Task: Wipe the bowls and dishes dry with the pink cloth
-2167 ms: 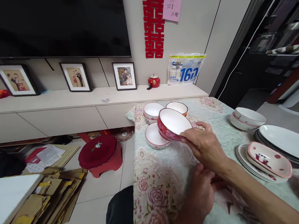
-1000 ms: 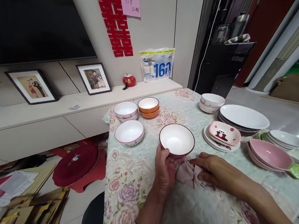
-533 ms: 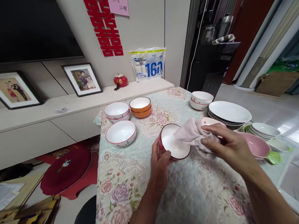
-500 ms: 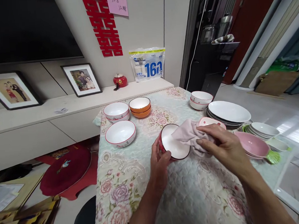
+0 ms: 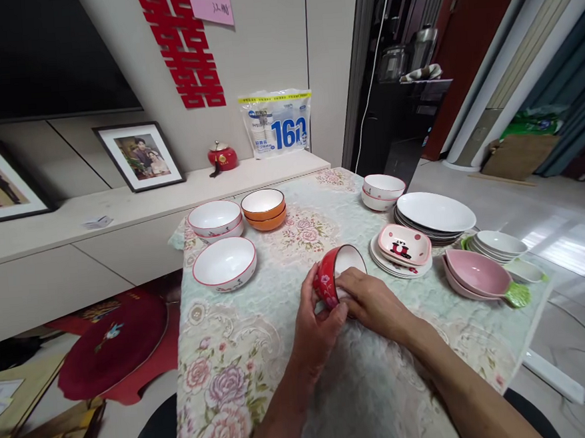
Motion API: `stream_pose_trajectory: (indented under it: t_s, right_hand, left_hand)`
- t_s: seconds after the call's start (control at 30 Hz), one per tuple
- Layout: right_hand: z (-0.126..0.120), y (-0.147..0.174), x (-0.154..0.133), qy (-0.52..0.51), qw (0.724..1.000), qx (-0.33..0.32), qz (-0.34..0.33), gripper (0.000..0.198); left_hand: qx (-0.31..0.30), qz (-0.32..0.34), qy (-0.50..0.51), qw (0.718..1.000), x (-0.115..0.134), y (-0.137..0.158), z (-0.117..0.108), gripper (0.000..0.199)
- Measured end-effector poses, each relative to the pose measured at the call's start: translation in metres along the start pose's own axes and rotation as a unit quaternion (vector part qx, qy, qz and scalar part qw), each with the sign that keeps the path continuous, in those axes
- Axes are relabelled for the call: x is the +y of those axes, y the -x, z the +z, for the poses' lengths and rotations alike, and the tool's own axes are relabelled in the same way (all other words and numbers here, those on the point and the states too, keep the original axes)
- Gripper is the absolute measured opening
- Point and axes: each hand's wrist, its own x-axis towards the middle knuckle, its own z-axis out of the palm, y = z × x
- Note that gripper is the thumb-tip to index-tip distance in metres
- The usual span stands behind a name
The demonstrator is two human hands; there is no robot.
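A small red bowl [image 5: 328, 278] with a pink flower pattern and a white inside is tilted on its side above the table, its mouth facing right. My left hand [image 5: 315, 314] grips it from the left and below, fingers behind, thumb at the lower rim. My right hand [image 5: 373, 301] reaches into the bowl's mouth with curled fingers. The pale pink cloth from the earlier frame is almost wholly hidden by that hand and the bowl; nowhere else on the table does it show. Right of the bowl, a cat-print dish [image 5: 405, 243] rests on small plates [image 5: 401, 271].
On the left stand a single white bowl [image 5: 224, 264], stacked white bowls [image 5: 215, 218] and stacked orange bowls [image 5: 264, 209]. White bowls [image 5: 383, 187], large plates [image 5: 436, 211], pink leaf-shaped dishes [image 5: 478, 273] and small white dishes [image 5: 501, 243] line the right side of the flowered tablecloth [image 5: 234, 383].
My right hand has moved left and down into the bowl, taking the cloth out of sight. The bowl has turned so its red outside shows more. The camera view has shifted to the right.
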Motion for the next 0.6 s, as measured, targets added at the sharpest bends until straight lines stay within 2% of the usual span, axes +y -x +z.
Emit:
stream_pose_trajectory:
  t_s: [0.07, 0.17, 0.27, 0.33, 0.43, 0.53, 0.6]
  right_hand:
    - [-0.006, 0.000, -0.005, -0.111, 0.994, -0.005, -0.018, 0.029]
    - [-0.013, 0.000, -0.009, -0.265, 0.964, -0.007, -0.008, 0.034]
    - [-0.018, 0.001, -0.012, -0.308, 0.951, -0.031, -0.006, 0.039]
    - [-0.020, 0.003, -0.013, -0.264, 0.962, -0.058, -0.033, 0.031]
    - [-0.018, 0.006, -0.015, -0.131, 0.987, -0.075, -0.063, 0.016]
    - [-0.013, 0.007, -0.016, 0.026, 0.997, -0.049, -0.055, 0.022]
    - [-0.009, 0.006, -0.017, 0.073, 0.995, -0.041, -0.057, 0.029]
  left_hand:
    - [-0.006, 0.008, 0.016, 1.000, 0.000, -0.001, -0.001, 0.077]
    - [0.003, 0.000, 0.057, 0.998, -0.002, -0.004, -0.004, 0.071]
    - [0.008, -0.011, 0.082, 0.997, -0.005, -0.006, -0.008, 0.068]
    - [0.024, -0.004, 0.071, 0.997, -0.006, -0.008, -0.010, 0.064]
    - [0.048, -0.011, 0.061, 0.997, -0.007, -0.011, -0.012, 0.061]
    - [0.058, -0.025, 0.075, 0.995, -0.005, -0.012, -0.011, 0.062]
    - [0.067, -0.029, 0.086, 0.994, -0.003, -0.012, -0.010, 0.063]
